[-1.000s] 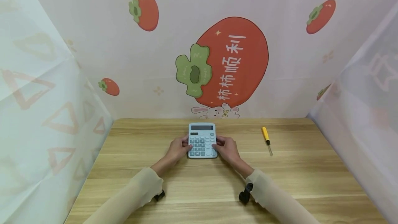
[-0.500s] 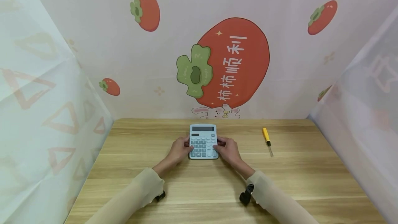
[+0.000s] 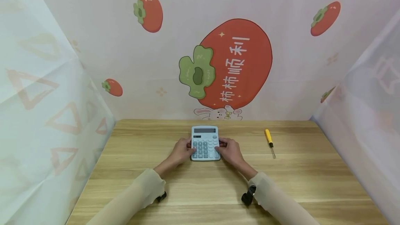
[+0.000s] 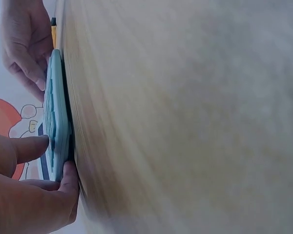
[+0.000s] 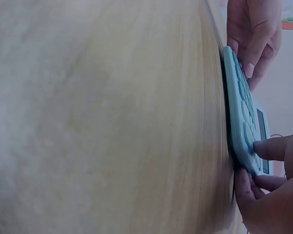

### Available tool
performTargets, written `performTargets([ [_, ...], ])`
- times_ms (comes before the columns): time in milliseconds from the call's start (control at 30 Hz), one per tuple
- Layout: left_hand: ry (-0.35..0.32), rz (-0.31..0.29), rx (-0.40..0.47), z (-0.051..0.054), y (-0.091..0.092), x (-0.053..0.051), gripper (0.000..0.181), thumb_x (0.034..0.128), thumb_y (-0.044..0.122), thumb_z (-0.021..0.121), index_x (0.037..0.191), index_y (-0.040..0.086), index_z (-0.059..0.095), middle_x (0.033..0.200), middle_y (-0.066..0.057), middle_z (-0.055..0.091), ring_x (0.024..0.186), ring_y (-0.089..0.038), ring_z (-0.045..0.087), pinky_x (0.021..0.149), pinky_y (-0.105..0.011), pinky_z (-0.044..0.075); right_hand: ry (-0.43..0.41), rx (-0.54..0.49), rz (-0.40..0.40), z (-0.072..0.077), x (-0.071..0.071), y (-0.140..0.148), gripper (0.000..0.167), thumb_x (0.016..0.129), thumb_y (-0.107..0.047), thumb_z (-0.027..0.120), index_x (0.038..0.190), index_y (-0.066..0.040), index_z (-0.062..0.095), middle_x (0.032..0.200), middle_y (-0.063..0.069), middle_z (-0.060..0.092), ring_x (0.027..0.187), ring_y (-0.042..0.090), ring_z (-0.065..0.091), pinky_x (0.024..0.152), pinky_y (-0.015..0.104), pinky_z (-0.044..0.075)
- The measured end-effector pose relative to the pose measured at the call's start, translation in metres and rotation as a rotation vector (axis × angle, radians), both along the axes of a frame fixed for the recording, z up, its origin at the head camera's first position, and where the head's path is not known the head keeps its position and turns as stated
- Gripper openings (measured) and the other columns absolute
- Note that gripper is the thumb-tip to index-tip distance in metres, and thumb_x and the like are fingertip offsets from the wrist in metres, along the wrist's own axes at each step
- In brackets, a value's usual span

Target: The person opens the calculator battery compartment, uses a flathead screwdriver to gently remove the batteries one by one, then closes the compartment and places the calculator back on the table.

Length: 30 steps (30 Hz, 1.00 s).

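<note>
A light blue calculator lies face up near the back middle of the table, its display toward the back wall. At its left edge my left hand pinches it, thumb on the keys and fingers at the side and underneath. My right hand grips the right edge in the same way. Both wrist views show the calculator's front edge very low over the wood, with fingertips tucked at its underside. Whether it is fully resting on the table I cannot tell.
To the right lies a screwdriver with a yellow handle, its metal tip toward the front. The wooden table ends at a printed back wall with persimmon pictures. White sheets stand at both sides.
Calculator, hands, screwdriver and wall all shift slightly right and down together in the head view. Both hands keep the same hold on the calculator.
</note>
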State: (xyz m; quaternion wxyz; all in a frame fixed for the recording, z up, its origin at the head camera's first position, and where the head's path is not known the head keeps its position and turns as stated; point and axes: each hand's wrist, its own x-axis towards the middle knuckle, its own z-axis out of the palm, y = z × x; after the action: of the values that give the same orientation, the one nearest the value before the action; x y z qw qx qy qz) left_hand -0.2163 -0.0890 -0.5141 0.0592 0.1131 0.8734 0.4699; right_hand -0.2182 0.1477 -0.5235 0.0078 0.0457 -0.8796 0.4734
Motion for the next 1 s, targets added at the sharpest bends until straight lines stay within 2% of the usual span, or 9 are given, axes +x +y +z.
performTargets([
  [267, 0.021, -0.029, -0.037, 0.001, 0.000, 0.002, 0.056, 0.0963, 0.000, 0.072, 0.147, -0.012, 0.053, 0.106, -0.019, 0.061, 0.098, -0.025, 0.058, 0.086, -0.042, 0.056, 0.001, 0.041, 0.022, 0.002, 0.000, 0.003, 0.041, 0.093, -0.003, 0.078, 0.132, 0.005, 0.070, 0.105, 0.010, 0.076, 0.092, 0.018, 0.068, 0.082, 0.032, 0.061],
  [400, 0.000, -0.041, -0.094, 0.004, -0.001, 0.005, 0.066, 0.0980, 0.007, 0.073, 0.153, -0.014, 0.043, 0.119, -0.023, 0.059, 0.104, -0.027, 0.060, 0.094, -0.047, 0.057, 0.016, 0.062, 0.042, 0.002, -0.001, 0.006, 0.039, 0.094, -0.004, 0.077, 0.132, 0.005, 0.070, 0.105, 0.010, 0.074, 0.092, 0.018, 0.068, 0.082, 0.032, 0.061],
  [500, -0.001, -0.053, -0.146, 0.006, 0.000, 0.008, 0.073, 0.0986, 0.010, 0.075, 0.155, -0.016, 0.036, 0.131, -0.029, 0.056, 0.114, -0.033, 0.061, 0.102, -0.050, 0.054, 0.030, 0.079, 0.057, 0.002, -0.004, 0.010, 0.038, 0.095, -0.005, 0.077, 0.131, 0.006, 0.070, 0.104, 0.010, 0.074, 0.093, 0.018, 0.068, 0.082, 0.032, 0.061],
  [700, 0.075, -0.089, -0.285, 0.009, 0.001, 0.015, 0.075, 0.0987, 0.017, 0.077, 0.152, -0.018, 0.039, 0.148, -0.036, 0.050, 0.138, -0.046, 0.053, 0.116, -0.055, 0.045, 0.029, 0.114, 0.053, 0.003, -0.012, 0.016, 0.039, 0.097, -0.008, 0.075, 0.133, 0.007, 0.068, 0.106, 0.012, 0.074, 0.096, 0.021, 0.069, 0.087, 0.037, 0.061],
  [1000, 0.156, -0.126, -0.384, 0.008, 0.000, 0.028, 0.074, 0.0985, 0.021, 0.077, 0.152, -0.016, 0.043, 0.162, -0.035, 0.036, 0.150, -0.046, 0.041, 0.122, -0.053, 0.037, 0.042, 0.093, 0.051, 0.007, -0.027, 0.021, 0.038, 0.100, -0.011, 0.074, 0.133, 0.007, 0.068, 0.113, 0.015, 0.074, 0.101, 0.025, 0.069, 0.091, 0.041, 0.061],
])
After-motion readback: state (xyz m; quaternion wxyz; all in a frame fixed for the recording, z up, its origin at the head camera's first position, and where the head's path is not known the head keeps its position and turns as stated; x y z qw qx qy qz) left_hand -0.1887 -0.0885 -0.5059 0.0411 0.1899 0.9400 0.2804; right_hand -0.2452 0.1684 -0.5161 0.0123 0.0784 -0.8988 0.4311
